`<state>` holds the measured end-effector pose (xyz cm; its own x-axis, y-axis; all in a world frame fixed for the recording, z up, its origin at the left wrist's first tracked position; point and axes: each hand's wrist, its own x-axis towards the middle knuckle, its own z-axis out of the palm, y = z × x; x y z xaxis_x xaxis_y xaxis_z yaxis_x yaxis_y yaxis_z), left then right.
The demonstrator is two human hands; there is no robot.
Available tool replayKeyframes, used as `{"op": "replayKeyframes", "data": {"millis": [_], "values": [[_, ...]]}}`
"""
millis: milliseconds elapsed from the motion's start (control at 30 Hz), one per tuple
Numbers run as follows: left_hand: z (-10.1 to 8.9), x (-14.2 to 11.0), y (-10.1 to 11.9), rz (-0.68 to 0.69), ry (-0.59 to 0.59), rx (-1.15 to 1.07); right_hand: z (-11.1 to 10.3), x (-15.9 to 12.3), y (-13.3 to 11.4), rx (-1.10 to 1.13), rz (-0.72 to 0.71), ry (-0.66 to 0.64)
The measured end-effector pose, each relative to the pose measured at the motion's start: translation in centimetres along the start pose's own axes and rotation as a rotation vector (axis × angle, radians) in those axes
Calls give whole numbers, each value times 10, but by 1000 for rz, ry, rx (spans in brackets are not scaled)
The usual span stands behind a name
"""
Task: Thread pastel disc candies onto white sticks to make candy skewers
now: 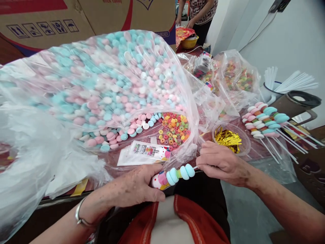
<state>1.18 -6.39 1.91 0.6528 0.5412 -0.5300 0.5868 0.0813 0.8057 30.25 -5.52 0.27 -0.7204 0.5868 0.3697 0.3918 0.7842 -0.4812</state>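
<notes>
My left hand is closed round the wrapped end of a candy skewer, a row of blue, green and pink marshmallow discs on a white stick. My right hand pinches the stick's other end, just right of the last blue disc. The skewer lies level between both hands at the table's near edge. Printed clear wrappers lie just beyond my left hand.
A big clear bag of pink, blue and white candies fills the left. Coloured ring candies lie at its mouth. A bowl of gold twist ties, finished skewers, white sticks, cardboard boxes and another person are behind.
</notes>
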Motion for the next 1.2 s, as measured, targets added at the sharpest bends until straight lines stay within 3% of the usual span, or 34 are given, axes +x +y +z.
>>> {"op": "replayKeyframes", "data": {"millis": [133, 233, 367, 467, 600, 667, 767, 867, 1000, 1067, 1200], "values": [[-1, 7, -5, -108, -277, -228, -4, 5, -6, -176, -151, 48], [0, 12, -9, -108, -351, -207, -8, 10, -11, -261, -187, 76], [-1, 16, -9, -87, -263, -270, -11, 15, -14, -268, -178, 49], [-1, 15, -2, -89, -150, -249, -3, 16, -16, -135, -102, -19], [5, 15, 9, 15, 16, 155, 22, 16, -21, 55, 90, -77], [10, 18, 11, 84, 72, 295, 33, 17, -23, 80, 120, -62], [13, 21, 8, 147, 95, 313, 34, 20, -22, 12, 73, -23], [8, 19, 6, 152, 112, 266, 20, 22, -16, -39, 28, -20], [-1, 11, 7, -22, -23, 118, 3, 23, -9, -73, 7, -27], [-1, 9, 8, -96, -44, 94, 3, 23, -10, -78, -1, -43], [5, 13, 4, -33, -12, 46, 20, 25, -13, -43, -9, -74]]}}
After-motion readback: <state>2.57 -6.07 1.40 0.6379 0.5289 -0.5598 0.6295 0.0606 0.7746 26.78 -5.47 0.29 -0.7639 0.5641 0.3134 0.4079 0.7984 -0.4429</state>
